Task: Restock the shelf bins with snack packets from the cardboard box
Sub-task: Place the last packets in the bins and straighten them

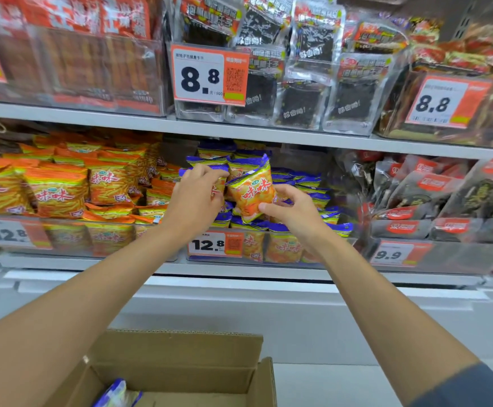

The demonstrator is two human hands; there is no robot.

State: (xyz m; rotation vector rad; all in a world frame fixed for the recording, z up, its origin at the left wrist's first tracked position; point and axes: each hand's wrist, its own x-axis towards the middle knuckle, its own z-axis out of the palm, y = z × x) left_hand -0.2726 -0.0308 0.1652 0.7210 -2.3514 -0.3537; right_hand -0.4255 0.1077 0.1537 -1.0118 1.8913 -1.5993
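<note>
Both arms reach up to the middle clear bin (268, 235) on the lower shelf, heaped with blue-and-orange snack packets. My right hand (293, 208) pinches the lower corner of one upright blue-and-orange packet (251, 189) above the heap. My left hand (195, 198) grips another packet (220, 186) of the same kind, mostly hidden behind its fingers. The open cardboard box (180, 368) sits low in front of me, with one blue-edged packet (116, 393) showing at its bottom left.
An orange-packet bin (63, 183) stands to the left and a dark-packet bin (445, 201) to the right. The upper shelf (239, 130) carries dark seaweed-like packs and red packs behind price tags. A white shelf base runs below.
</note>
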